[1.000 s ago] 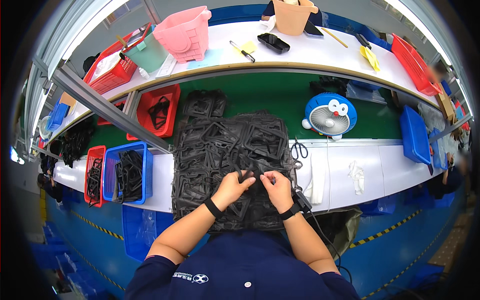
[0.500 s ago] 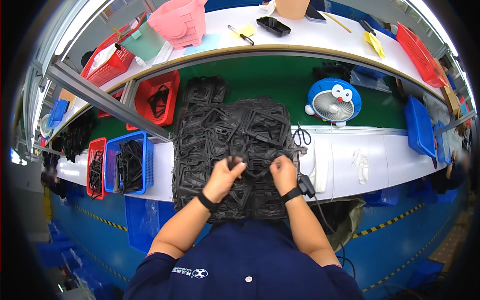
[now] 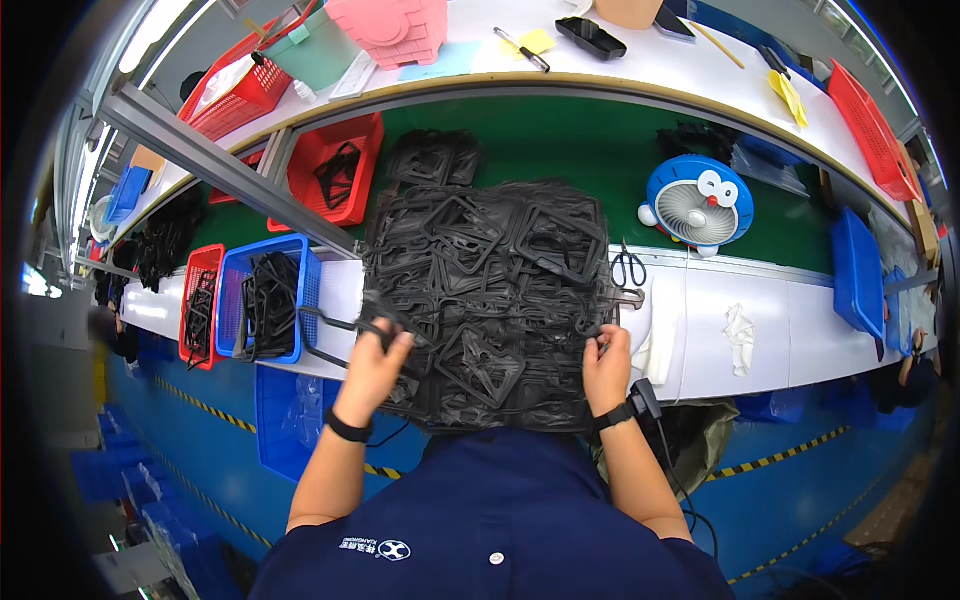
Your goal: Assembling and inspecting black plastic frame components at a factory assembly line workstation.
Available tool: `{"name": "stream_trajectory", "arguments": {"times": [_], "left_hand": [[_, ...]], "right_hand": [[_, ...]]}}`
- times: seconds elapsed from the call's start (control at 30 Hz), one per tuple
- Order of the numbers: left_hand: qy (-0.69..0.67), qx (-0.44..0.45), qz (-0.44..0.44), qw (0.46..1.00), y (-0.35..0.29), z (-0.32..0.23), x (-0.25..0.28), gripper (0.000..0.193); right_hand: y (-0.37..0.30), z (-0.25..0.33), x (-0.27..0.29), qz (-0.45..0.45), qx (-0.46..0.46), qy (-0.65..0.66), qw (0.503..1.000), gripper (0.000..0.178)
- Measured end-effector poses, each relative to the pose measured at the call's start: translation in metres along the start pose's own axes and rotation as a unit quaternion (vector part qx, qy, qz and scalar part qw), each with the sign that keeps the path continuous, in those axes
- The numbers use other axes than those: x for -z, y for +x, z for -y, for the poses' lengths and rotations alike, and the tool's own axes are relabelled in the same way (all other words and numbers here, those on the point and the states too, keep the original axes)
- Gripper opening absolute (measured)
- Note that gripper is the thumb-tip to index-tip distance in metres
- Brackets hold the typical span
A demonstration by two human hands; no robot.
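A broad pile of black plastic frames (image 3: 480, 365), bedded in dark film, lies right in front of me. At the pile's left edge, my left hand (image 3: 370, 378) is closed on a black plastic frame (image 3: 337, 322), which reaches out leftward over the white table. My right hand (image 3: 607, 376) is by the pile's right edge, thumb and fingertips pinched together. Something small and dark shows at those fingertips; I cannot make out what it is. Black-handled scissors (image 3: 628, 268) lie just beyond the right hand.
To the left, a blue basket (image 3: 311, 285) and a red basket (image 3: 212, 262) hold more black frames. A red bin (image 3: 368, 175) stands behind them. A blue-rimmed fan (image 3: 655, 180) sits back right, white cloths (image 3: 739, 340) nearer. A shelf (image 3: 470, 92) spans the far side.
My hands have moved apart from the middle of the pile. The left has gone left with a black frame in it; the right has shifted to the pile's right edge. The view has shifted slightly.
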State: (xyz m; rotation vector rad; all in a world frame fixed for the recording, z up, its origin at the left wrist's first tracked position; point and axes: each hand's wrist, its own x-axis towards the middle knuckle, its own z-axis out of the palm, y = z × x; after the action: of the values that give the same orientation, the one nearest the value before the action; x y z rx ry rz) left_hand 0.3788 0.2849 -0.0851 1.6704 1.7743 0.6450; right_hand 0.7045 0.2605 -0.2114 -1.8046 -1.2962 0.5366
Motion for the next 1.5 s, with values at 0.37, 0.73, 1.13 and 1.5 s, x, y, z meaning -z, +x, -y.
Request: {"name": "stream_trajectory", "arguments": {"times": [0.37,0.73,1.13,1.5], "left_hand": [[-0.056,0.023,0.147,0.987,-0.016,0.028,-0.133,0.033],[-0.123,0.097,0.179,0.971,-0.013,0.040,-0.152,0.034],[-0.132,0.103,0.185,0.968,-0.011,0.045,-0.153,0.036],[-0.111,0.051,0.132,0.984,-0.015,0.055,-0.160,0.036]], "right_hand": [[-0.058,0.047,-0.046,0.292,-0.055,-0.019,0.955,0.061],[-0.062,0.029,-0.044,0.208,0.032,0.072,0.975,0.025],[-0.043,0.046,-0.036,0.298,0.069,-0.113,0.945,0.021],[-0.017,0.044,-0.037,0.362,0.144,-0.175,0.904,0.015]]}}
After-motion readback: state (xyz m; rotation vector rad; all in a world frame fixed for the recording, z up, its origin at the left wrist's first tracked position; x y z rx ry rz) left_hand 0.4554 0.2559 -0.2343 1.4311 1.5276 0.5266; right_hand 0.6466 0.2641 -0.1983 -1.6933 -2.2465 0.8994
